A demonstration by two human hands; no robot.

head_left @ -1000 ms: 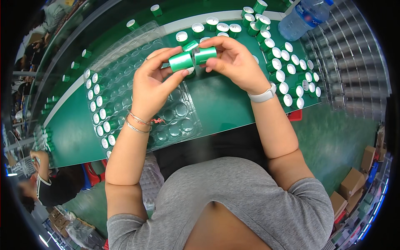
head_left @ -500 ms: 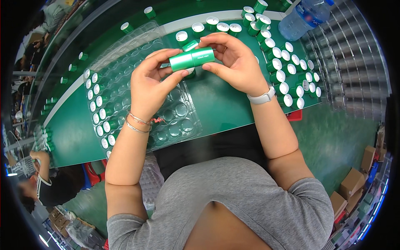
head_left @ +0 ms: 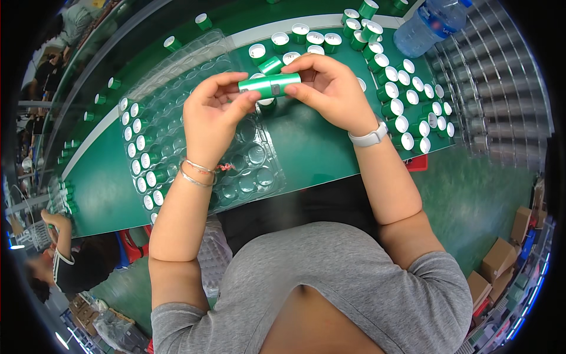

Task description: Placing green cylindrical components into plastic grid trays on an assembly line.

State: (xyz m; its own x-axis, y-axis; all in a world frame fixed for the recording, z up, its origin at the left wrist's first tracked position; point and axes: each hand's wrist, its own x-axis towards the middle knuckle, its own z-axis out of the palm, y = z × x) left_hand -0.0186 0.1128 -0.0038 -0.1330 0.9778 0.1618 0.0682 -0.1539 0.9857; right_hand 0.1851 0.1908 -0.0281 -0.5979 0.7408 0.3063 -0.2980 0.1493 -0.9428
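Both hands hold one shiny green cylindrical tube [head_left: 259,87] level above the table, with a seam round it right of its middle. My left hand [head_left: 213,109] pinches its left end between thumb and fingers. The thumb and fingers of my right hand [head_left: 333,91] close on the right end. A small dark patch shows on the tube near the seam. Just behind it a loose green container [head_left: 270,65] lies tilted. Part of another one, white-ended, shows beneath the tube. A clear plastic tray [head_left: 259,133] with round wells lies under and beside my left hand.
White-ended green containers stand in rows at the right [head_left: 397,107], at the back [head_left: 300,30] and along the tray's left side [head_left: 141,142]. A water bottle [head_left: 427,29] is at back right, beside stacked clear trays [head_left: 492,88]. A co-worker [head_left: 82,259] sits at left.
The tube has turned in my fingers: its printed side has rolled out of sight and a dark patch shows. Containers on the far belt have shifted left. The co-worker's hand has moved slightly.
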